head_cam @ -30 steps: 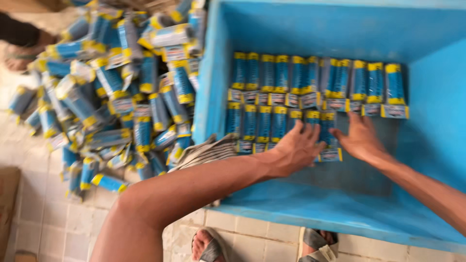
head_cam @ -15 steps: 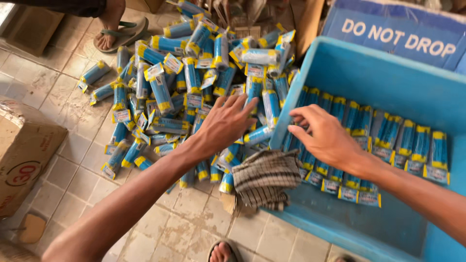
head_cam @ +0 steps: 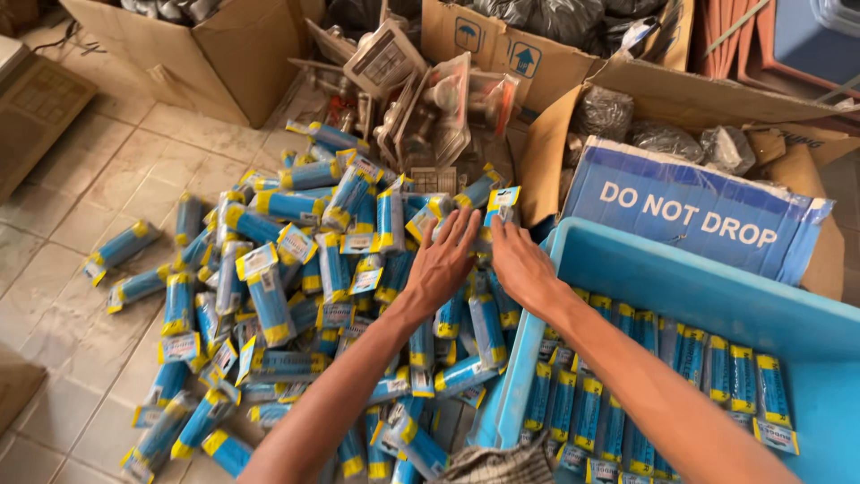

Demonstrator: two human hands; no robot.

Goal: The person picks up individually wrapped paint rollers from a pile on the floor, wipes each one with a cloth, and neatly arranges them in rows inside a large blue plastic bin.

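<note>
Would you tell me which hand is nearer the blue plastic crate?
Right. The right hand hovers just beside the blue crate's near corner; the left hand lies farther out over the floor pile.

Both hands [head_cam: 479,260] on heaped blue packets [head_cam: 296,296]

Beige tiled floor [head_cam: 98,193], dusty and worn. Open cardboard boxes [head_cam: 224,54] crowd the far side under soft daylight.

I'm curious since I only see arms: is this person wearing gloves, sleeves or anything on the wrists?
No. Both the left hand and the right hand are bare, with no gloves, rings, watch or bands visible. Both forearms are uncovered as far as the picture's edge, so no sleeve shows.
</note>
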